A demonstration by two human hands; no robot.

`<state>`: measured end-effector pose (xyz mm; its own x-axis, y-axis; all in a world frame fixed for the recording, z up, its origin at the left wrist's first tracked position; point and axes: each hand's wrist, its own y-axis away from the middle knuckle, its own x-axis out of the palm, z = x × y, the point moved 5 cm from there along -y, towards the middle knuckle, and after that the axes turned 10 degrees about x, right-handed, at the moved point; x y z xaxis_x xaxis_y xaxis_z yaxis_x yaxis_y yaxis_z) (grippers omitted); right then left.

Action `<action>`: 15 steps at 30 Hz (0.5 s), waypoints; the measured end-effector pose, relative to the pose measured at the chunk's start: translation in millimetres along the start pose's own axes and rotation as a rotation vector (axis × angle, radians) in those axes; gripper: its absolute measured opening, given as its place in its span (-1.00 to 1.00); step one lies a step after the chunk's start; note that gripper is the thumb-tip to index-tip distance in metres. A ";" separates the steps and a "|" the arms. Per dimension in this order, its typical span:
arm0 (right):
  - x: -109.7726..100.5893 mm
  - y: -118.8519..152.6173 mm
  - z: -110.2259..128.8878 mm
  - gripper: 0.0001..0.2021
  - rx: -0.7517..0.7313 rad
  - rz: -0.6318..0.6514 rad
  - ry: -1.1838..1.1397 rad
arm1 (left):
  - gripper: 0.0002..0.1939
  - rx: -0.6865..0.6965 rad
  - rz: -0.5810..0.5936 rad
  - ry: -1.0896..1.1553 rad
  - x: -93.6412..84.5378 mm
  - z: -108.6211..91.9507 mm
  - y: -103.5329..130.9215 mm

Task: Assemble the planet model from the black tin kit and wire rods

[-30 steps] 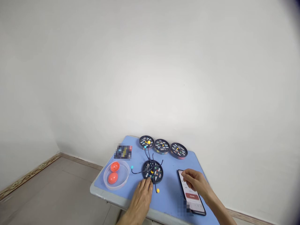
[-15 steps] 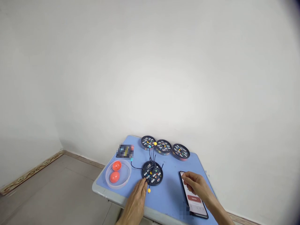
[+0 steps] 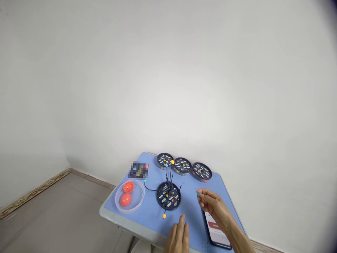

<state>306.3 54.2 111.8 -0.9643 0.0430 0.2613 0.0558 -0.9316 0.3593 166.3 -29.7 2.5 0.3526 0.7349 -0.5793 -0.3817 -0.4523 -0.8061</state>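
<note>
A round black base (image 3: pixel 160 203) with printed labels sits on the blue tabletop, thin dark curved arms rising from its middle. Some arms end in small balls: a yellow ball (image 3: pixel 172 162), a blue ball (image 3: pixel 166 165), and another yellow one low at the front; others have bare tips. Between thumb and fingertips, my right hand (image 3: pixel 217 209) pinches a small blue ball (image 3: pixel 199 195), above the phone's top end. My left hand (image 3: pixel 179 237) is open at the table's front edge, fingers stretched forward, holding nothing and apart from the base.
Along the back stand three round black-topped tins (image 3: pixel 183 165). At the left, a clear round tray (image 3: pixel 139 203) holds two red half shells (image 3: pixel 125 200), near a blurred dark card (image 3: pixel 138 170). A phone (image 3: pixel 219 232) lies at the right under my right forearm.
My left hand has left the base's front edge and shifted right and toward me. My right hand has moved left and up from the phone, and a blue ball now shows in its fingers.
</note>
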 end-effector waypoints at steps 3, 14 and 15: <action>5.7 -2.2 -4.6 -0.63 0.008 0.023 -0.025 | -0.54 -0.150 0.097 -0.071 17.2 4.2 -30.9; 6.5 -10.2 -24.1 -0.73 -0.010 0.105 -0.066 | -0.61 -0.095 0.216 -0.117 26.4 23.1 -40.2; 7.5 -11.1 -24.7 -0.73 -0.012 0.104 -0.061 | -0.62 -0.096 0.187 -0.114 25.0 23.7 -36.8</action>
<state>292.1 56.0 87.7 -0.9359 -0.0321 0.3509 0.1508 -0.9365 0.3167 169.0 17.3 20.5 0.1826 0.6836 -0.7067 -0.3464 -0.6279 -0.6969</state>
